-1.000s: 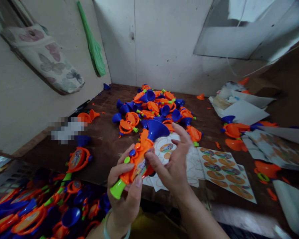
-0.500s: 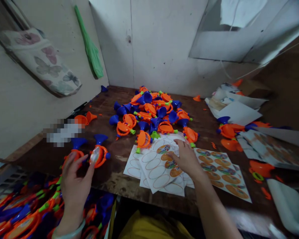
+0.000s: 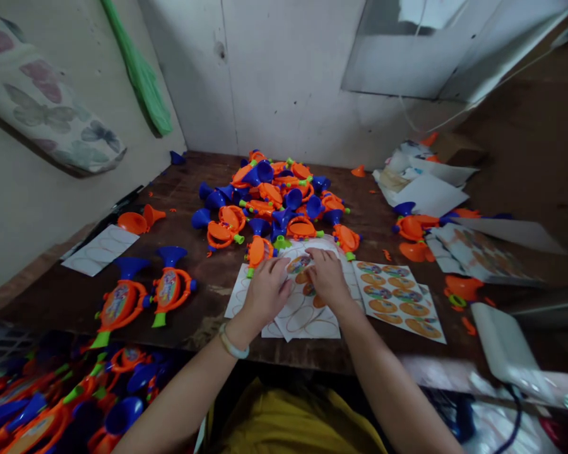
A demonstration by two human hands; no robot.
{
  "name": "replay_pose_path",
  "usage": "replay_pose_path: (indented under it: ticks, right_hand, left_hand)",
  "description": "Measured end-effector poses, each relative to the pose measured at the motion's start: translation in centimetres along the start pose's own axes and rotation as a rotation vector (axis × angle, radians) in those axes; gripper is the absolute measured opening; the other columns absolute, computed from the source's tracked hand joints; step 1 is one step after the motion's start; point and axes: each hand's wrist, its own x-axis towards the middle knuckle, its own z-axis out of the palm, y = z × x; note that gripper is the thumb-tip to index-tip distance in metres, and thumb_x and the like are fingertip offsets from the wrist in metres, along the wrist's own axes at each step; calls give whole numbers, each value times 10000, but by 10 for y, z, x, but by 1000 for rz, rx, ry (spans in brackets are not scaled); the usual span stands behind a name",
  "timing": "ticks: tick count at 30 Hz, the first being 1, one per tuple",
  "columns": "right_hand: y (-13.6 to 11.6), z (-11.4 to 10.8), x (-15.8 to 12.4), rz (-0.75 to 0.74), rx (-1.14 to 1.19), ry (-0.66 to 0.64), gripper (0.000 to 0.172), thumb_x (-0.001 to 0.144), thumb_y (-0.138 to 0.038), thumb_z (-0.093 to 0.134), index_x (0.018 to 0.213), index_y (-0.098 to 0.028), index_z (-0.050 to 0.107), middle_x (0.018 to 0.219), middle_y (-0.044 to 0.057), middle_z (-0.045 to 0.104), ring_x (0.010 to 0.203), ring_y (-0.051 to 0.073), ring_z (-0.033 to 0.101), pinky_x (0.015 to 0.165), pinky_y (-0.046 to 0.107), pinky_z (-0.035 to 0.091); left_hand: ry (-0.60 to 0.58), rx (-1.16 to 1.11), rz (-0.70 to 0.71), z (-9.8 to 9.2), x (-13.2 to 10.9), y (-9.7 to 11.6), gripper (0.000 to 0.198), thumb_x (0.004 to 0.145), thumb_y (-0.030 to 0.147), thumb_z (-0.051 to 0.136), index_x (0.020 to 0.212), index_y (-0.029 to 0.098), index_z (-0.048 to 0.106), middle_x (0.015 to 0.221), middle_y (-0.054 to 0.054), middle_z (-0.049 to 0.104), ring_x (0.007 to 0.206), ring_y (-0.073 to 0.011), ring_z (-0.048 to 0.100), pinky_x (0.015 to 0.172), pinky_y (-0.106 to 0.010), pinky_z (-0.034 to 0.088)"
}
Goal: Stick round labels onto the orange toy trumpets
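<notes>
Both of my hands are over a white sticker sheet [image 3: 307,321] with oval outlines and a few orange picture stickers. My left hand [image 3: 267,287] lies at the sheet's left part, fingers bent towards the stickers; whether its fingertips hold anything is hidden. My right hand [image 3: 326,274] is on the sheet's right side, its fingertips beside a picture sticker [image 3: 298,264], and its grip is too small to make out. Two orange and blue toy horns with picture stickers, one [image 3: 120,304] further left and one [image 3: 170,290] nearer the sheets, lie on the dark table.
A pile of orange and blue horns [image 3: 284,205] stands behind the sheets. Another sticker sheet [image 3: 397,299] lies to the right, near a white device [image 3: 504,343]. Many horns [image 3: 42,410] fill a basket at the lower left. Papers [image 3: 426,183] are heaped at the back right.
My left hand has moved right, from the two horns to the sticker sheet. Both horns now show uncovered. My right hand remains over the sheet, and the view has shifted.
</notes>
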Motion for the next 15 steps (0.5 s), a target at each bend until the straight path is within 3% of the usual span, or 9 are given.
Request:
replay_pose_path:
  ticks: [3,6,10,15]
  right_hand:
    - [-6,-5,-4,-95,136,77,360,946,-104,613,1292,-194,660,1054,96,795,983,262,756,919,427,634]
    - [-19,-15,-16,-185,253,146,262,977,-191,646,1237,-222,635,966,34,771,828,208,755,749,331,634]
    - [-41,-31,-39,-291,328,193,80,1001,-201,671,1058,-255,683,930,12,779,796,182,745,729,294,627]
    - [-63,-40,-59,-396,434,230,217,1017,-104,652,1116,-273,746,993,13,823,871,176,783,766,283,652]
  left_hand:
    - [-27,-115,-27,2,18,9,358,875,205,729,1229,197,787,1258,-166,825,1199,-342,778,1104,-564,604]
    - [-52,-253,-69,-6,25,26,298,964,249,687,1249,203,761,1105,-112,844,999,-248,822,926,-405,669]
    - [-56,-373,-145,-25,19,54,239,985,290,715,1199,193,757,903,-51,808,801,-182,793,718,-268,641]
    - [-18,-492,-233,-46,8,83,170,957,257,754,1110,197,796,879,-43,797,786,-167,770,727,-250,635]
